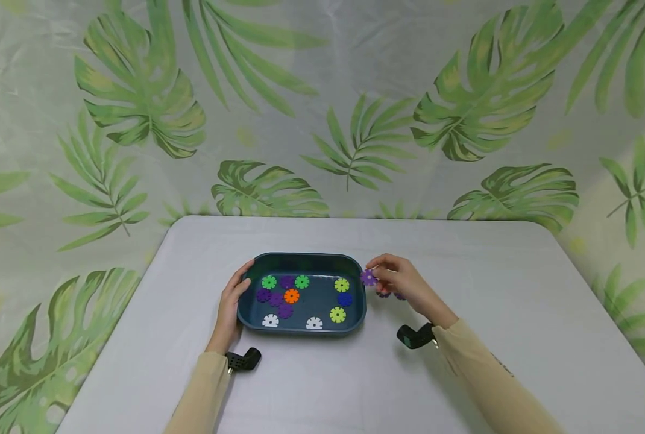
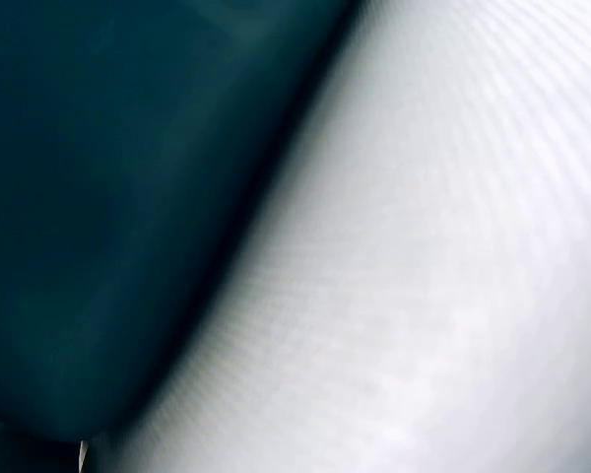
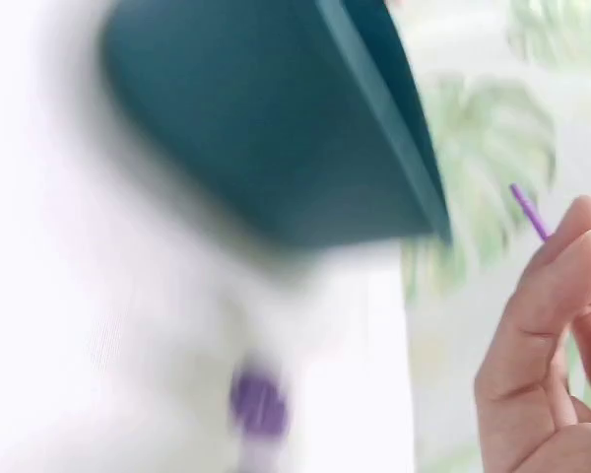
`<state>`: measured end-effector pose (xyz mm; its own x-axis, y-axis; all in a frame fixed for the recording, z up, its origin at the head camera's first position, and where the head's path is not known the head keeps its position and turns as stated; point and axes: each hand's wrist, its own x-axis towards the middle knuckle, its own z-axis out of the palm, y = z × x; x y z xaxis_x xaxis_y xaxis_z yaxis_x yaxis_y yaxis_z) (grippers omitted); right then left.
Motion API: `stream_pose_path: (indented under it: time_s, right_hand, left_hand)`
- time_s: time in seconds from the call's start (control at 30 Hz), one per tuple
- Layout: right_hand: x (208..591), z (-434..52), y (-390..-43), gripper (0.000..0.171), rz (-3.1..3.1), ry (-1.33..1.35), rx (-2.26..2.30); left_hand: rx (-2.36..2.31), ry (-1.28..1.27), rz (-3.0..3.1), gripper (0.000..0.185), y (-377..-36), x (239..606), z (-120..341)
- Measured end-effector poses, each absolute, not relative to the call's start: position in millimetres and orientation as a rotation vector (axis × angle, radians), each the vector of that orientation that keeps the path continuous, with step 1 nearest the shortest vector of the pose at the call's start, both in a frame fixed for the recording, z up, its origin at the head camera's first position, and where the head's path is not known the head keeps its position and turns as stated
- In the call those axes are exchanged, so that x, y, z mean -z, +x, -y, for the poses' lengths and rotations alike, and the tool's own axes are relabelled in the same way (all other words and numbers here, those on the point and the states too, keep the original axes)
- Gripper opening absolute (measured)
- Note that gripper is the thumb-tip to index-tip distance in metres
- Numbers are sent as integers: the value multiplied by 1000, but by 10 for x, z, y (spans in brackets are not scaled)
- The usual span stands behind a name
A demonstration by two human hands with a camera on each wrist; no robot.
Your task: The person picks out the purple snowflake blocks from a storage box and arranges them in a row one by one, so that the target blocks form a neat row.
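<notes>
My left hand [image 1: 230, 307] grips the left end of a dark teal tray [image 1: 301, 331], thumb over the rim. Just off the tray's right rim, my right hand [image 1: 404, 283] pinches a purple notched disc [image 1: 369, 277] between thumb and fingertips. That disc [image 3: 529, 210] shows edge-on in the right wrist view, above the hand [image 3: 542, 355]. Inside the tray lie several purple discs [image 1: 285, 310], an orange disc [image 1: 292, 296], a blue disc [image 1: 345, 299], two green discs [image 1: 302, 281], two yellow-green discs [image 1: 337, 314] and two white discs [image 1: 314, 323].
Purple discs [image 1: 383, 294] lie on the white table [image 1: 322, 386] under my right hand, partly hidden by it. One purple disc [image 3: 259, 402] appears blurred in the right wrist view. A leaf-patterned cloth [image 1: 355, 72] hangs behind the table.
</notes>
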<state>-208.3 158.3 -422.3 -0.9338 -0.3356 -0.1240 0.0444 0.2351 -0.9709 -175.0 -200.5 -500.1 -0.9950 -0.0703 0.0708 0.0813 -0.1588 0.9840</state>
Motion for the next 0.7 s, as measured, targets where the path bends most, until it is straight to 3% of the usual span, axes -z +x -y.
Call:
stream_pose_path:
  time_s: [0.33,0.7]
  right_hand:
    - [4493,-2697,-2012,34,-2376,74,1748]
    - [4730,-2902,-1964,30,-2492,143,1519]
  left_hand:
    - [2331,-9,1967,41,-1755,5032,2031]
    - [2328,-17,1969,41,-1760,5025,2013]
